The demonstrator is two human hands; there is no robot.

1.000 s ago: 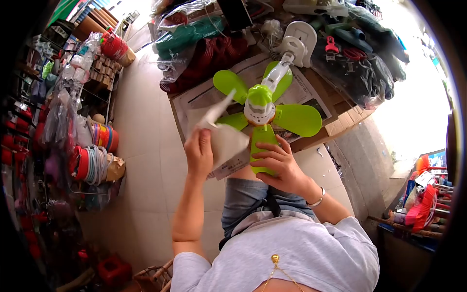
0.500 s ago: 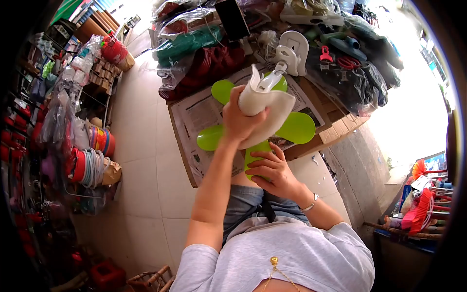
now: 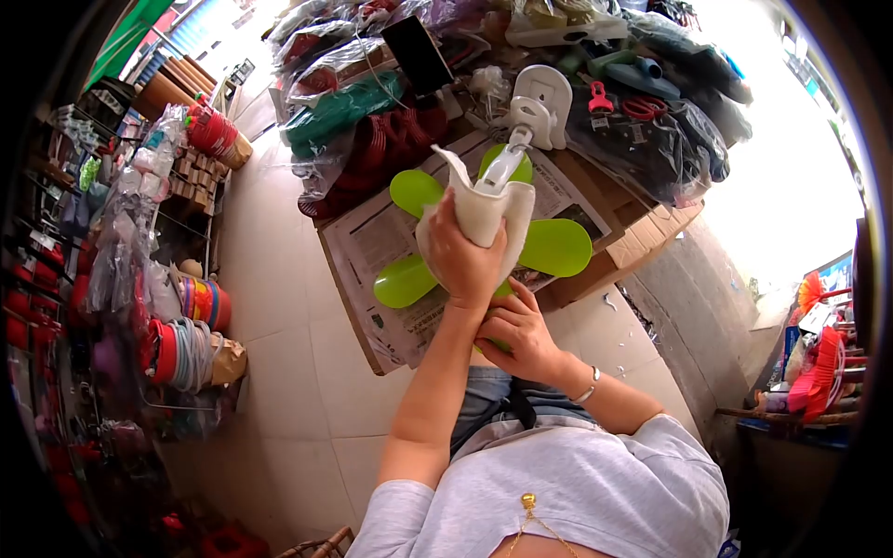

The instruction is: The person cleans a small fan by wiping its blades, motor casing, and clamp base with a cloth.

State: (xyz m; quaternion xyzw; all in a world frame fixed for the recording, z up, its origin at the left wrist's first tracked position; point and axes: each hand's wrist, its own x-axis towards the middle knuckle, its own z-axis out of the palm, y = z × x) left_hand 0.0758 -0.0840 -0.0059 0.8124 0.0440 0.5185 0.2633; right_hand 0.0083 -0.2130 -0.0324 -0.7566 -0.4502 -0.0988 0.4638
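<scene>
Finding left hand [image 3: 468, 260] clutching white cloth [image 3: 482, 212] against fan [image 3: 556, 248], right hand [image 3: 521, 327] gripping lower blade [image 3: 494, 346]; blades fitted, remainder I cannot judge.

A grey shirt [image 3: 581, 470] tops blue denim [image 3: 481, 394].

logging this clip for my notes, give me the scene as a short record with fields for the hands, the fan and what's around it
left hand: holds a white cloth over the fan's middle
right hand: fingers on the blade nearest the person
fan: five green blades, white stem; hub hidden by cloth and hand
base: white, at the stem's far end
beneath: newspaper on cardboard
beyond: black phone, bagged goods
</scene>
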